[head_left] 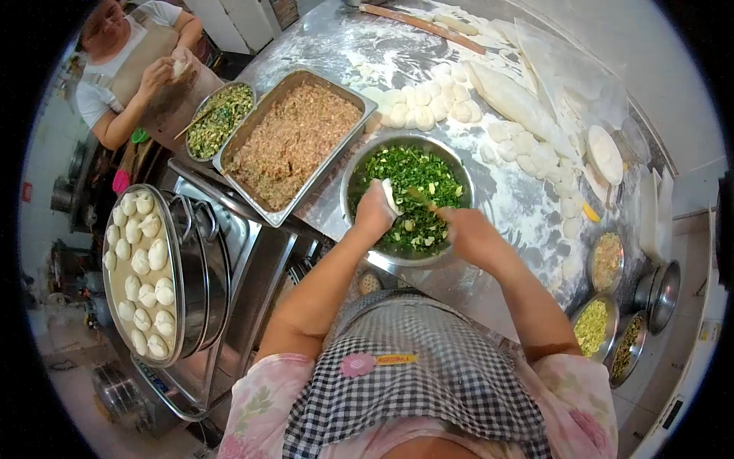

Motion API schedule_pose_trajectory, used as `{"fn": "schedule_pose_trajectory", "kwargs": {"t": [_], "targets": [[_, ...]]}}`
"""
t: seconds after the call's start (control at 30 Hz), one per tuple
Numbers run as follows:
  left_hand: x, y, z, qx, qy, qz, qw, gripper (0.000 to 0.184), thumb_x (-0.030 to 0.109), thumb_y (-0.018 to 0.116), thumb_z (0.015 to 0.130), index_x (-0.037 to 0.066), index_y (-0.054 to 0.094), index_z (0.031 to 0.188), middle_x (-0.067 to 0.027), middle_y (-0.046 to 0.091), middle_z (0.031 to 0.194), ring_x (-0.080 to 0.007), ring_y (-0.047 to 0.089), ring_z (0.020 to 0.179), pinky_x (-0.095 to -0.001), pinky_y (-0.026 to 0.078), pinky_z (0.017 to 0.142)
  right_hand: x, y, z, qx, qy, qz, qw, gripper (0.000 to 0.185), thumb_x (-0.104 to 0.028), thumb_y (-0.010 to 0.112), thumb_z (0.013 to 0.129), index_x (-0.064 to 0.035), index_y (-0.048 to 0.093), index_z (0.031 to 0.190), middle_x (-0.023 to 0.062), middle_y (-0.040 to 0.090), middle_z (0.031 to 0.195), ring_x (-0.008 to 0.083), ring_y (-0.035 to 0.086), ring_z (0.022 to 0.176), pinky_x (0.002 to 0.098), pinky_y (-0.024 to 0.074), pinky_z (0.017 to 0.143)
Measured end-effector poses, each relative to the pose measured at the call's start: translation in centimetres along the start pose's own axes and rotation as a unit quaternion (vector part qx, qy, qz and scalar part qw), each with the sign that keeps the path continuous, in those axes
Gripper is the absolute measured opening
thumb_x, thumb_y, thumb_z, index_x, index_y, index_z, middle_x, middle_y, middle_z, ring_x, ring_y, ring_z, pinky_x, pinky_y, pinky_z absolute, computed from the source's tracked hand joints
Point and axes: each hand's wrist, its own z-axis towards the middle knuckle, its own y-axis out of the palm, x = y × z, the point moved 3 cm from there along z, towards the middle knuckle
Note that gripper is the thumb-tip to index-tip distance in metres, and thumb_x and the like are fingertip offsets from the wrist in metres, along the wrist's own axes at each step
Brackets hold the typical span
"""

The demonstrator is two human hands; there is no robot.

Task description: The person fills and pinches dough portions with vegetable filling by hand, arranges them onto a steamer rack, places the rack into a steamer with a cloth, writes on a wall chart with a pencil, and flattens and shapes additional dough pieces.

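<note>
My left hand (pixel 374 212) is cupped around a white dough wrapper (pixel 392 197) over the left part of a steel bowl (pixel 348 165). The bowl holds chopped greens (pixel 405 162) with pale egg-like bits. My right hand (pixel 475 238) grips a thin wooden stick (pixel 423 200) by one end. The stick's far end points at the wrapper, above the greens. Whether any filling lies in the wrapper I cannot see. Beyond the bowl, several round dough pieces (pixel 423 105) sit on the floured table (pixel 382 57).
A steel tray (pixel 325 170) of minced filling and a smaller bowl (pixel 200 155) of green filling stand left. Lower left is a steamer (pixel 182 306) with several buns. A rolling pin (pixel 424 28) lies at the back. A co-worker (pixel 145 73) handles dough. Several filling bowls (pixel 596 327) stand right.
</note>
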Motion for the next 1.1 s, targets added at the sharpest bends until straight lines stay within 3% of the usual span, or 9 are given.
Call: {"fn": "schedule_pose_trajectory", "kwargs": {"t": [0.1, 0.2, 0.3, 0.43, 0.53, 0.87, 0.97, 1.07, 1.1], "targets": [[-2.0, 1.6, 0.3, 0.0, 0.004, 0.003, 1.0, 0.057, 0.018, 0.072, 0.068, 0.0, 0.039, 0.112, -0.0263, 0.056, 0.1, -0.0418, 0.056, 0.095, -0.0427, 0.045, 0.08, 1.4, 0.1, 0.5, -0.019, 0.174, 0.05, 0.983, 0.026, 0.002, 0.045, 0.079, 0.0088, 0.054, 0.102, 0.0239, 0.06, 0.077, 0.0346, 0.062, 0.073, 0.0441, 0.0495, 0.069], [0.8, -0.2, -0.7, -0.004, 0.004, 0.041, 0.999, 0.054, 0.016, 0.071, 0.069, 0.0, 0.041, 0.111, -0.0256, 0.056, 0.099, -0.0414, 0.055, 0.094, -0.0433, 0.045, 0.081, -0.3, 4.4, 2.0, 0.018, -0.01, 0.065, 0.998, 0.033, 0.003, 0.046, 0.078, 0.0061, 0.052, 0.111, 0.0224, 0.06, 0.077, 0.0346, 0.062, 0.071, 0.0429, 0.0504, 0.066], [1.6, -0.8, -1.0, 0.053, 0.037, 0.047, 0.997, 0.046, 0.011, 0.067, 0.07, 0.0, 0.043, 0.108, -0.0266, 0.055, 0.099, -0.0407, 0.055, 0.095, -0.0441, 0.045, 0.081, -1.4, 5.6, 1.4, 0.044, -0.037, 0.018, 0.998, 0.042, 0.003, 0.044, 0.079, 0.0006, 0.049, 0.12, 0.022, 0.06, 0.079, 0.0351, 0.061, 0.07, 0.0427, 0.0508, 0.065], [1.6, -1.4, -0.3, 0.038, 0.017, -0.037, 0.998, 0.055, 0.017, 0.074, 0.066, 0.001, 0.042, 0.108, -0.026, 0.053, 0.105, -0.0395, 0.054, 0.097, -0.0426, 0.044, 0.083, -0.9, 0.1, 1.8, -0.059, 0.022, -0.029, 0.998, 0.04, 0.005, 0.045, 0.075, -0.0006, 0.055, 0.114, 0.0246, 0.06, 0.076, 0.0388, 0.061, 0.072, 0.045, 0.0489, 0.066], [0.8, -1.3, 0.5, 0.005, -0.006, -0.042, 0.999, 0.055, 0.017, 0.074, 0.066, 0.001, 0.041, 0.108, -0.0251, 0.05, 0.106, -0.0402, 0.053, 0.098, -0.0433, 0.044, 0.083, 2.0, 0.2, 3.3, 0.045, 0.063, 0.0, 0.997, 0.034, 0.004, 0.044, 0.076, 0.0021, 0.058, 0.107, 0.0261, 0.06, 0.077, 0.0395, 0.061, 0.073, 0.0448, 0.0485, 0.067], [2.9, -2.4, -1.4, -0.03, 0.041, 0.034, 0.998, 0.061, 0.012, 0.074, 0.062, 0.004, 0.04, 0.112, -0.0228, 0.05, 0.104, -0.0409, 0.052, 0.097, -0.0431, 0.045, 0.083, -1.1, 0.7, -0.2, 0.008, -0.068, 0.046, 0.997, 0.024, 0.001, 0.045, 0.078, 0.0038, 0.057, 0.099, 0.025, 0.059, 0.076, 0.0391, 0.06, 0.073, 0.0451, 0.0476, 0.067], [1.5, -1.3, -1.4, -0.049, 0.022, 0.05, 0.997, 0.06, 0.011, 0.073, 0.063, 0.004, 0.039, 0.112, -0.0235, 0.05, 0.104, -0.0417, 0.053, 0.096, -0.044, 0.045, 0.082, 1.0, 0.4, 0.0, -0.034, 0.109, 0.039, 0.993, 0.033, 0.0, 0.045, 0.079, 0.0014, 0.056, 0.11, 0.0249, 0.057, 0.074, 0.0373, 0.058, 0.07, 0.044, 0.044, 0.064], [1.7, -1.1, -1.4, -0.06, 0.018, 0.081, 0.995, 0.056, 0.008, 0.069, 0.065, 0.003, 0.038, 0.112, -0.0251, 0.049, 0.103, -0.0436, 0.053, 0.093, -0.0455, 0.045, 0.08, -1.1, 3.2, 0.8, -0.04, 0.009, 0.099, 0.994, 0.032, 0.0, 0.045, 0.08, 0.0018, 0.056, 0.11, 0.0233, 0.056, 0.071, 0.0358, 0.058, 0.067, 0.0426, 0.0441, 0.061], [1.9, -1.3, -1.4, -0.048, 0.02, 0.093, 0.994, 0.056, 0.009, 0.069, 0.065, 0.003, 0.038, 0.113, -0.0251, 0.049, 0.103, -0.0436, 0.053, 0.093, -0.0453, 0.045, 0.08, -2.4, 4.1, 0.4, 0.048, -0.025, 0.072, 0.996, 0.033, 0.0, 0.045, 0.08, 0.0014, 0.056, 0.111, 0.0223, 0.055, 0.069, 0.0345, 0.057, 0.065, 0.042, 0.044, 0.06]]}}
